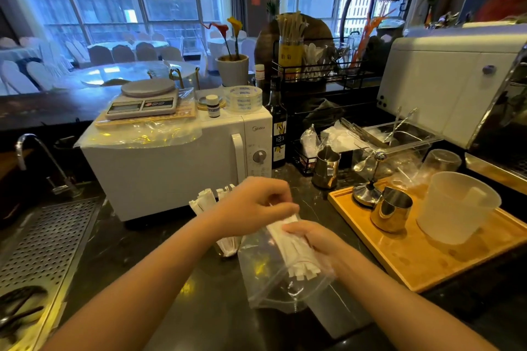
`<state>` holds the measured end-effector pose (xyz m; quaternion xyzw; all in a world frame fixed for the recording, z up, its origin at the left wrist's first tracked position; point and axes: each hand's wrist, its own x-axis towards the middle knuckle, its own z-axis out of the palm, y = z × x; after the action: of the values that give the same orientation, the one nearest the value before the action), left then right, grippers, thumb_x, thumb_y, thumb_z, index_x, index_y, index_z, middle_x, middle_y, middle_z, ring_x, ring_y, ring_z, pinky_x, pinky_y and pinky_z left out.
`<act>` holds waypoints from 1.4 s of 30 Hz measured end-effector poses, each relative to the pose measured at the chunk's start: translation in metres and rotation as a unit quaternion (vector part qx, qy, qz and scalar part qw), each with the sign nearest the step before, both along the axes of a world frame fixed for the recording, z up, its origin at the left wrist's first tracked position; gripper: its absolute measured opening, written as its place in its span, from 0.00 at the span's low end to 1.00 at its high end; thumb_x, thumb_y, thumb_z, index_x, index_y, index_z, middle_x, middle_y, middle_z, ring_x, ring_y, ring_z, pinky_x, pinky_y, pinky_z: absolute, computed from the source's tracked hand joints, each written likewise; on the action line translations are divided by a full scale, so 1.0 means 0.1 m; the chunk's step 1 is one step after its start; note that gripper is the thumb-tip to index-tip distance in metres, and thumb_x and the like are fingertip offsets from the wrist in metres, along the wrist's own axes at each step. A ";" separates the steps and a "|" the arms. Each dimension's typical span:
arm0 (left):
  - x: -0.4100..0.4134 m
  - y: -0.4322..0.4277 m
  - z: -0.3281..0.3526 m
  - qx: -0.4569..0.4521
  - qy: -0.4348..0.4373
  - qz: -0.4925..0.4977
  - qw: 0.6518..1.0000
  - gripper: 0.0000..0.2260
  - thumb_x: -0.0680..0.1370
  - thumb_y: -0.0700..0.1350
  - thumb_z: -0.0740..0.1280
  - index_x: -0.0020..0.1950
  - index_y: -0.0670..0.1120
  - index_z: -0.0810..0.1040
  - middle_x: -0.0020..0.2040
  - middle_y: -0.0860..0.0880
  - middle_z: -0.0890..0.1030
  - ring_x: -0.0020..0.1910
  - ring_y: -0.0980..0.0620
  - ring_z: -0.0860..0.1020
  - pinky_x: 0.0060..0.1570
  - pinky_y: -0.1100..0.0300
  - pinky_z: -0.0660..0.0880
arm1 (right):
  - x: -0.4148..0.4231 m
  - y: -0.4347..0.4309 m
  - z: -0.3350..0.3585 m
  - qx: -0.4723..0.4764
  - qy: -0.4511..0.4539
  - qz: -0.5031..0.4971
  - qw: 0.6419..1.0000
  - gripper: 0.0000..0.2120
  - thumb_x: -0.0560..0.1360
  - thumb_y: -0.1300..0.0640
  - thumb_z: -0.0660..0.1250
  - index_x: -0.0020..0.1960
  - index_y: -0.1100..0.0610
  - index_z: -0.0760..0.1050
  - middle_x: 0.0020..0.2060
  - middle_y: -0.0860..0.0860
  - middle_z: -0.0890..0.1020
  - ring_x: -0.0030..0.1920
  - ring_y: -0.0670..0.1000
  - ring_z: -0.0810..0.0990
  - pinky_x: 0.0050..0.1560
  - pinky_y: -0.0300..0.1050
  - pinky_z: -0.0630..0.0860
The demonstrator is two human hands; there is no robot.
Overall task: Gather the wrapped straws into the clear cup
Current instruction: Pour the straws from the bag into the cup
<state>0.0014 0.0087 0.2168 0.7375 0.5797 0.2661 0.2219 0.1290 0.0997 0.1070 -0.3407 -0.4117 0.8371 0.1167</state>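
A clear plastic bag (265, 273) holding several white wrapped straws (293, 259) lies over the dark counter in front of me. My right hand (310, 239) grips the bag and the straws through the plastic. My left hand (256, 205) pinches the top ends of straws at the bag's mouth. Behind my left wrist stands the clear cup (228, 248), mostly hidden, with several wrapped straws (205, 199) sticking up out of it.
A white microwave (182, 168) stands just behind the cup. A wooden tray (427, 262) with two steel jugs and a frosted measuring cup (453, 208) sits at the right. A perforated drain grille (37, 245) and tap lie at the left.
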 end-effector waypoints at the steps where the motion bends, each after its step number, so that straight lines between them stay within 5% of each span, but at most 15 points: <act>1: -0.09 -0.01 -0.05 0.015 -0.032 0.043 0.998 0.05 0.76 0.43 0.63 0.40 0.51 0.73 0.41 0.50 0.78 0.44 0.48 0.77 0.46 0.59 0.76 | -0.01 0.02 0.03 0.020 -0.006 -0.003 1.000 0.13 0.74 0.62 0.64 0.58 0.60 0.72 0.46 0.59 0.81 0.42 0.55 0.83 0.37 0.47 0.82; 4: -0.37 -0.05 -0.25 0.049 -0.176 0.200 0.963 0.06 0.75 0.43 0.65 0.48 0.53 0.70 0.46 0.53 0.75 0.49 0.53 0.75 0.47 0.65 0.73 | -0.14 0.06 0.19 0.061 0.007 -0.024 0.998 0.12 0.75 0.65 0.61 0.58 0.58 0.72 0.46 0.58 0.80 0.42 0.54 0.82 0.38 0.47 0.82; 7: -0.63 -0.06 -0.46 -0.014 -0.342 0.323 0.882 0.20 0.73 0.45 0.67 0.63 0.47 0.65 0.57 0.46 0.73 0.57 0.48 0.73 0.53 0.56 0.73 | -0.27 0.09 0.32 0.097 0.035 -0.017 0.995 0.09 0.76 0.66 0.60 0.53 0.57 0.73 0.44 0.56 0.80 0.41 0.52 0.81 0.38 0.46 0.80; 11: -0.88 -0.07 -0.62 -0.111 -0.509 0.300 0.799 0.35 0.66 0.49 0.69 0.69 0.43 0.61 0.63 0.41 0.73 0.59 0.44 0.74 0.52 0.52 0.74 | -0.50 0.12 0.57 0.123 0.079 -0.019 0.989 0.09 0.76 0.66 0.59 0.50 0.55 0.73 0.45 0.55 0.80 0.45 0.53 0.80 0.44 0.48 0.79; 20: -1.07 0.12 -0.38 -0.044 -0.418 0.213 0.882 0.21 0.63 0.44 0.74 0.54 0.53 0.74 0.53 0.46 0.81 0.54 0.45 0.79 0.57 0.48 0.75 | -1.05 0.22 0.85 0.272 0.137 0.000 0.952 0.19 0.75 0.66 0.62 0.65 0.57 0.67 0.49 0.52 0.78 0.50 0.51 0.79 0.51 0.49 0.78; 24: -1.16 0.17 -0.42 -0.026 -0.373 0.220 0.901 0.15 0.69 0.36 0.70 0.50 0.54 0.77 0.47 0.50 0.83 0.46 0.53 0.81 0.46 0.59 0.78 | -1.22 0.33 0.74 0.286 0.136 0.008 0.948 0.18 0.75 0.65 0.62 0.64 0.57 0.68 0.52 0.53 0.79 0.54 0.54 0.79 0.55 0.52 0.78; 32: -1.27 0.19 -0.73 -0.041 -0.338 0.271 0.900 0.15 0.72 0.36 0.67 0.57 0.45 0.77 0.49 0.48 0.82 0.50 0.51 0.80 0.47 0.62 0.76 | -1.43 0.33 0.36 0.310 0.088 0.019 0.946 0.14 0.75 0.64 0.63 0.53 0.46 0.71 0.51 0.51 0.78 0.56 0.54 0.78 0.59 0.55 0.75; 42: -1.27 0.23 -0.96 -0.054 -0.329 0.295 0.895 0.13 0.72 0.34 0.66 0.49 0.52 0.77 0.46 0.51 0.82 0.49 0.52 0.80 0.47 0.62 0.75 | -1.45 0.41 0.12 0.332 0.053 0.043 0.941 0.14 0.75 0.63 0.63 0.51 0.44 0.70 0.49 0.46 0.78 0.56 0.53 0.76 0.61 0.55 0.74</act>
<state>-0.1257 0.0316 0.1208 0.3894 0.6779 0.5157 0.3505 -0.0159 0.1408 0.1192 -0.2200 -0.6734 0.6741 0.2089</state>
